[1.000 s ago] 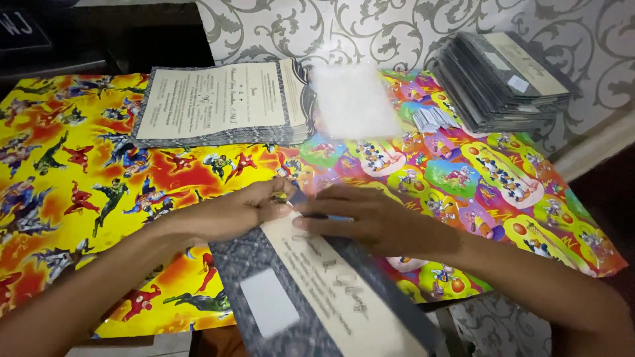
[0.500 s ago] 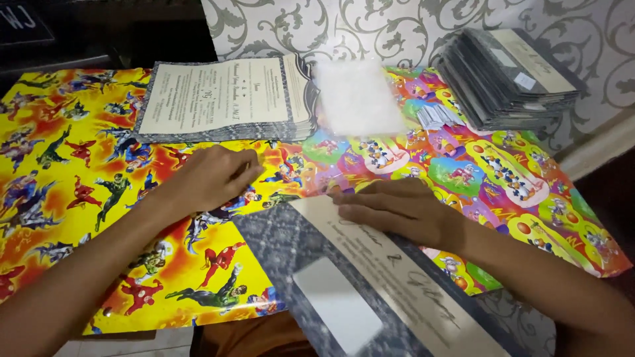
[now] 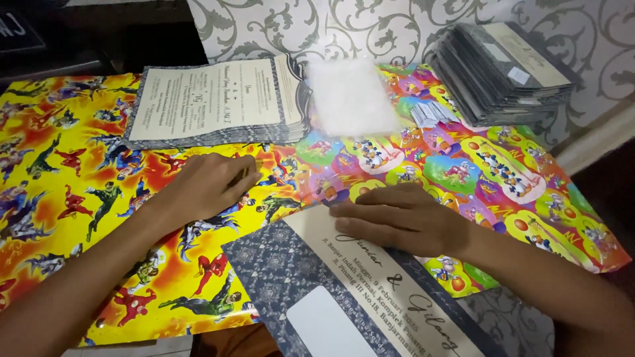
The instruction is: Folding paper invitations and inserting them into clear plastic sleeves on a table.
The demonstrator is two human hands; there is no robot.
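Right hand lay flat, fingers together, on dark-blue patterned card envelope edge; left hand loosely curled, empty, mid-frame w/ open yellow wrapping paper around.

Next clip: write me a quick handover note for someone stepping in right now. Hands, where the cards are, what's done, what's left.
Left hand: flat on the yellow cartoon sheet, nothing visibly held, just below the stack of open cards.
Right hand: palm down, pressing the folded blue card nearest the camera.
Also there: clear sleeves beside the open cards; finished stack at far right on the colourful sheet.
Done: this card looks folded shut.
Left: it is not yet on the finished stack; many open cards remain.
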